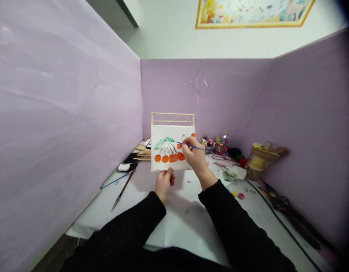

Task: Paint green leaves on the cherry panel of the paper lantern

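Observation:
My left hand (164,186) grips the bottom edge of a white panel (161,132), which it holds up and tilted above the table. A frame of thin wooden sticks (172,113) rises from the panel's top. Painted on the panel are a green leaf shape (164,142), thin dark stems and a row of orange-red round fruits (173,158). In my right hand (194,152) a thin blue paintbrush (197,147) is pinched, its tip at the right end of the green leaf. That hand covers part of the panel's right side.
On the left lie wooden sticks (143,153), a white earphone case (124,167), a large brush (122,190) and a blue stick (114,180). To the right are crumpled tissue (232,173), small paint pots (241,196), a jar of coloured balls (222,145), a yellow container (259,160) and dark pliers (284,206). Purple walls enclose the table.

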`<action>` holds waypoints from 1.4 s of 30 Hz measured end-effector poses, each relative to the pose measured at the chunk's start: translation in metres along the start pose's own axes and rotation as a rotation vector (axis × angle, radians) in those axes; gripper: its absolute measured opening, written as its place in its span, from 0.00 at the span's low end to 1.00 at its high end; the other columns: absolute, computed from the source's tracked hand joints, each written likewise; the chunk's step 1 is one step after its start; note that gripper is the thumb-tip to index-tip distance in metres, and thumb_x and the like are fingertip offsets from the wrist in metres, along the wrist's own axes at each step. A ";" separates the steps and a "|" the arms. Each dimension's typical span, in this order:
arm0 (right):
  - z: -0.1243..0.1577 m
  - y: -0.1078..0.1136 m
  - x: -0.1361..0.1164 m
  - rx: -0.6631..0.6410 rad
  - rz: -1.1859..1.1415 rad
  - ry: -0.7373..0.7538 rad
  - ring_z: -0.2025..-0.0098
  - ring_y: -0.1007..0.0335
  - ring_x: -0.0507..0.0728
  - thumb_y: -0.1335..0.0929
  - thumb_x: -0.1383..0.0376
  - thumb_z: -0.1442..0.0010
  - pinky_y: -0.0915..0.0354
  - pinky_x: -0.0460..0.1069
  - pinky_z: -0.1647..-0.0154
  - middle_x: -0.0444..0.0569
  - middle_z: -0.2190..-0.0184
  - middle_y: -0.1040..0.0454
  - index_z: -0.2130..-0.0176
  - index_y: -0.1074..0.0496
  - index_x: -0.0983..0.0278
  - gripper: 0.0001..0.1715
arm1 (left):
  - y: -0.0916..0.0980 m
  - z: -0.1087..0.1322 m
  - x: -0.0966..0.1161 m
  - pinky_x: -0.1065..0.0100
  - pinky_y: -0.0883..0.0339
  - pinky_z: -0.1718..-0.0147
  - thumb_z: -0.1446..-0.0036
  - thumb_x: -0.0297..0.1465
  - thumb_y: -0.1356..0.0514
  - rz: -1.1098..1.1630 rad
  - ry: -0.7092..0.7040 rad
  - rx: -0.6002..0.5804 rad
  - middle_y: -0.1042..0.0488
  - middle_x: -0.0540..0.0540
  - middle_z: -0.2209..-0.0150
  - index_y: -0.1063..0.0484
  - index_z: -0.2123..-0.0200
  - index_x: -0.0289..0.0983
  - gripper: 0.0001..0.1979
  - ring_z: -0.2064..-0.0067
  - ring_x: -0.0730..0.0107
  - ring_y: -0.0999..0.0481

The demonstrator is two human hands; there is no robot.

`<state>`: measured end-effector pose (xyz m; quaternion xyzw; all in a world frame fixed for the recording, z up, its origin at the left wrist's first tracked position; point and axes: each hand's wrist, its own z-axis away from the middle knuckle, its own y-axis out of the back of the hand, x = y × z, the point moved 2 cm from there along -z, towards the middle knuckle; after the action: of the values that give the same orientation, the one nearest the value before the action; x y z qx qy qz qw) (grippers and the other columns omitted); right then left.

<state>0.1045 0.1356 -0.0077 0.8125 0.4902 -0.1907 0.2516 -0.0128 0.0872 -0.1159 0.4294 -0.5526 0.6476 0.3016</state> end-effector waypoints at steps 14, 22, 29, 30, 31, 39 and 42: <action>0.000 0.000 0.001 0.029 -0.028 -0.006 0.74 0.37 0.50 0.38 0.68 0.46 0.42 0.45 0.71 0.42 0.76 0.30 0.72 0.33 0.63 0.06 | 0.001 0.000 -0.001 0.73 0.50 0.81 0.58 0.47 0.34 0.004 0.008 -0.005 0.35 0.54 0.81 0.35 0.76 0.35 0.21 0.81 0.81 0.40; 0.001 -0.006 0.000 -0.064 -0.082 -0.016 0.74 0.35 0.50 0.37 0.65 0.43 0.41 0.45 0.72 0.44 0.72 0.26 0.69 0.31 0.63 0.06 | 0.000 -0.001 -0.001 0.73 0.49 0.81 0.59 0.47 0.33 0.011 0.020 0.007 0.35 0.54 0.81 0.35 0.76 0.35 0.22 0.82 0.81 0.40; 0.001 -0.006 0.003 -0.037 -0.005 -0.033 0.74 0.35 0.51 0.37 0.65 0.44 0.41 0.45 0.71 0.43 0.74 0.27 0.69 0.31 0.62 0.06 | -0.001 0.001 0.000 0.73 0.50 0.81 0.58 0.47 0.33 0.007 0.016 0.008 0.35 0.54 0.82 0.35 0.76 0.35 0.21 0.82 0.81 0.40; 0.001 -0.006 0.003 -0.032 0.007 -0.033 0.74 0.36 0.51 0.37 0.66 0.44 0.41 0.45 0.70 0.43 0.74 0.28 0.69 0.31 0.62 0.06 | -0.001 0.001 0.000 0.73 0.50 0.81 0.58 0.46 0.33 0.005 0.017 0.008 0.35 0.54 0.81 0.35 0.76 0.35 0.21 0.81 0.81 0.40; 0.001 -0.005 0.003 -0.028 0.020 -0.033 0.74 0.36 0.51 0.38 0.67 0.45 0.41 0.45 0.70 0.43 0.75 0.29 0.70 0.32 0.62 0.05 | -0.001 0.001 0.000 0.73 0.49 0.81 0.58 0.46 0.34 0.004 0.019 0.009 0.35 0.54 0.81 0.35 0.76 0.35 0.21 0.81 0.81 0.40; -0.002 0.008 -0.009 0.035 0.048 -0.049 0.75 0.39 0.50 0.39 0.70 0.49 0.44 0.45 0.71 0.41 0.79 0.33 0.75 0.35 0.62 0.06 | 0.001 0.000 -0.001 0.73 0.49 0.80 0.57 0.46 0.34 0.009 0.011 0.003 0.34 0.54 0.81 0.35 0.77 0.35 0.20 0.81 0.80 0.40; -0.003 0.006 -0.010 0.012 0.000 -0.026 0.73 0.37 0.50 0.39 0.69 0.48 0.43 0.45 0.71 0.42 0.76 0.31 0.73 0.34 0.62 0.06 | 0.002 0.000 -0.002 0.72 0.49 0.80 0.58 0.46 0.34 0.006 0.015 0.000 0.35 0.54 0.81 0.34 0.76 0.35 0.21 0.81 0.80 0.40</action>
<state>0.1059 0.1280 0.0011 0.8113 0.4860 -0.2041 0.2530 -0.0135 0.0871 -0.1179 0.4228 -0.5514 0.6517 0.3040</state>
